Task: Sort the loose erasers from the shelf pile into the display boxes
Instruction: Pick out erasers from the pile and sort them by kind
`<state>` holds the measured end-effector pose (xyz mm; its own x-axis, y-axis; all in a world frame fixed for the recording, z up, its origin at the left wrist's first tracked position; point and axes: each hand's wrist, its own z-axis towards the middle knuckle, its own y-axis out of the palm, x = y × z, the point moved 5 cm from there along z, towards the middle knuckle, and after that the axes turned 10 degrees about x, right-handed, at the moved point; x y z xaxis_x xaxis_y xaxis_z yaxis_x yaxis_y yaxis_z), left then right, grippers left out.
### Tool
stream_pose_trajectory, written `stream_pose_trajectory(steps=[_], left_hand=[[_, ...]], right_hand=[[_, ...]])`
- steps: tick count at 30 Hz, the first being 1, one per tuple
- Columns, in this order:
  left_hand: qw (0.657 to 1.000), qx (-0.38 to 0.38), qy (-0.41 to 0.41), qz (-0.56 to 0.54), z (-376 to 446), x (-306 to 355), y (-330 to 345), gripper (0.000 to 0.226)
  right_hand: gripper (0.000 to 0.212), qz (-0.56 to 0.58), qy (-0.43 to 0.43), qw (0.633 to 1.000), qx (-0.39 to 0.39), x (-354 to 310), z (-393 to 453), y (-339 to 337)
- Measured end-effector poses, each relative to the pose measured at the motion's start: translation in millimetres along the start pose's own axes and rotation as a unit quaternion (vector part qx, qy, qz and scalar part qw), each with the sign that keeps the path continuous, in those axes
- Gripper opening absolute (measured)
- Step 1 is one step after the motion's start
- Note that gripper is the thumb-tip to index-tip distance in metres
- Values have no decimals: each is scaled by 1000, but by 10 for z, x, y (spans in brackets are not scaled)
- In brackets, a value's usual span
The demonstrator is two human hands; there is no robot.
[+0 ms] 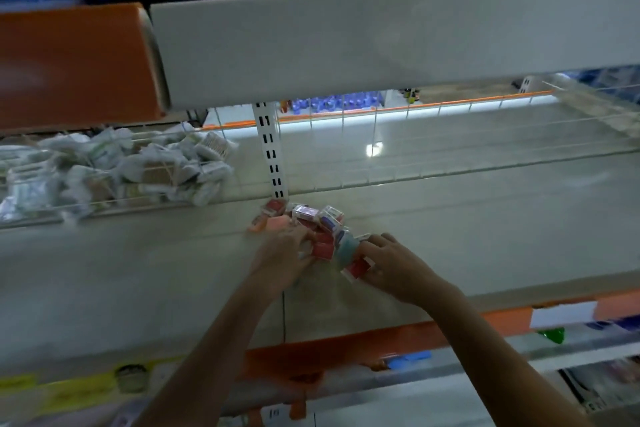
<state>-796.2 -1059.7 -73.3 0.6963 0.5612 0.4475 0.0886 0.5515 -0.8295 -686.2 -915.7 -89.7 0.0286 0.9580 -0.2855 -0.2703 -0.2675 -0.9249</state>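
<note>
Fingers of the right hand curl over a red-and-white packaged eraser at the lower right edge of the pile, gripping it against the shelf. Just left of it, the left hand reaches into the pile of loose erasers with its fingers bent around red and pink pieces at the pile's near side; motion blur keeps me from telling exactly which one it holds, though the fingers are closed on the pile. Both forearms come up from the bottom of the frame and meet near the centre.

That pile sits at the centre of the frame on the pale shelf, just in front of a white slotted upright. It is a small heap of little packets, mostly red, pink and white, with one light blue piece between the two hands.

At the left, behind a low wire fence, lies a heap of small white wrapped packets. To the right of the upright a wire divider runs across the back of the shelf. An orange price strip lines the shelf's front edge, with a white label at the lower right. Above, a grey panel and an orange one span the frame.
</note>
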Motion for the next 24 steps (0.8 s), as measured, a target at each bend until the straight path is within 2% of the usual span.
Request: stream_pose_trajectory(steps=[3, 7, 11, 14, 17, 24], left_hand=[[999, 28, -16, -34, -161, -36, -89, 31], [994, 74, -16, -82, -366, -94, -225, 28], [980, 112, -57, -156, -516, -141, -335, 25], [963, 104, -117, -217, -596, -182, -344, 20], [957, 97, -145, -230, -641, -204, -353, 7], [934, 88, -227, -261, -674, -290, -350, 24]], right_hand=[[33, 27, 14, 999, 28, -16, -22, -18], [23, 130, 40, 987, 89, -147, -94, -87], [18, 216, 66, 968, 108, -299, -178, -85], [21, 265, 82, 953, 122, -389, -203, -61], [17, 298, 134, 936, 127, -402, -218, -16], [13, 412, 221, 880, 85, -452, -252, 92]])
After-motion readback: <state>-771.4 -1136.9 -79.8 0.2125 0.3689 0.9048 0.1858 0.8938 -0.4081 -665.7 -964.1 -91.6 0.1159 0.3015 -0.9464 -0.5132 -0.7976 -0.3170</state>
